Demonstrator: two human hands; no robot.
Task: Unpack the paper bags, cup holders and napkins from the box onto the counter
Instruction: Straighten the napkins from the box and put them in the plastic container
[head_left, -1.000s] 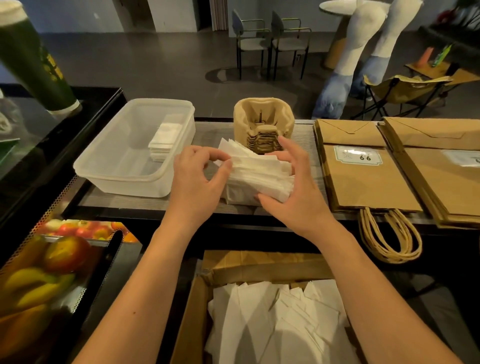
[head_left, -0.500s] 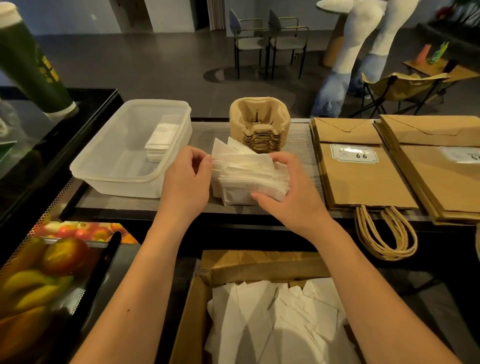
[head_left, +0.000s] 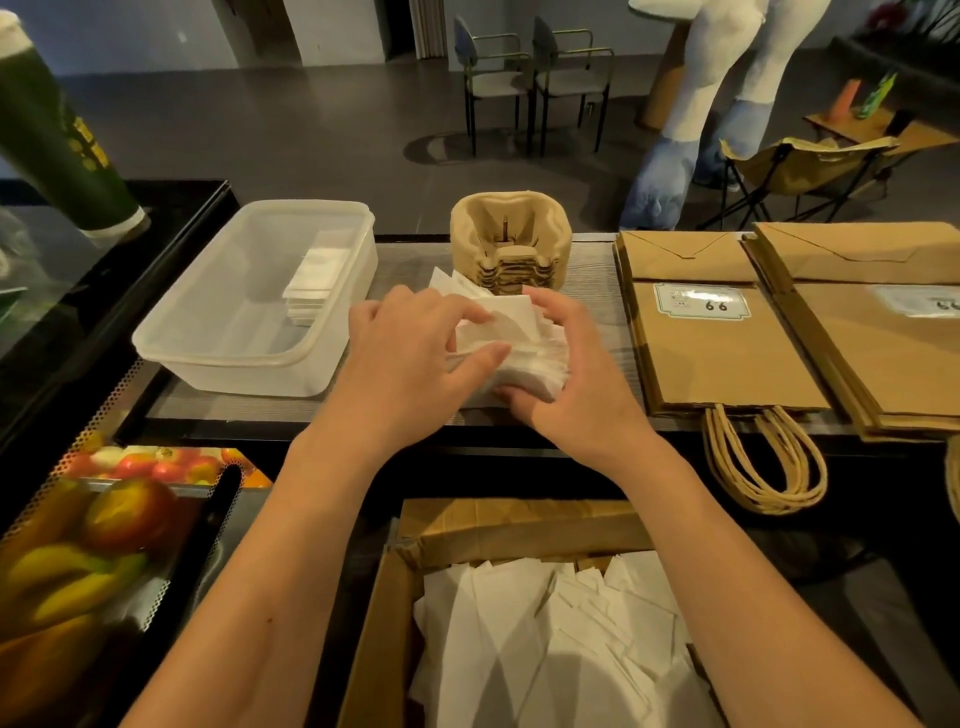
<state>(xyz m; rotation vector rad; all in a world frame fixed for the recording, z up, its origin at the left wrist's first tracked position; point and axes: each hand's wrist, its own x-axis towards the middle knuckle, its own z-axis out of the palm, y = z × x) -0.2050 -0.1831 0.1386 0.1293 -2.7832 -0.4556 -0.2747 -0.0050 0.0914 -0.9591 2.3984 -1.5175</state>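
Fingers of our left hand (head_left: 410, 364) and right hand (head_left: 576, 384) curled around a bundle of napkins (head_left: 511, 345) on the counter (head_left: 597, 270), clamping it from both sides. Just beside it to our left stood a clear plastic tub (head_left: 249, 358) holding a small stack of white napkins (head_left: 314, 280), behind it stood the nested cup holders (head_left: 511, 241), and to our right lay flat paper bags (head_left: 722, 343) whose label we read as "66". Below us the cardboard box (head_left: 395, 613) held loose napkins (head_left: 561, 649); beyond the counter were chairs (head_left: 535, 78) on a dark floor.
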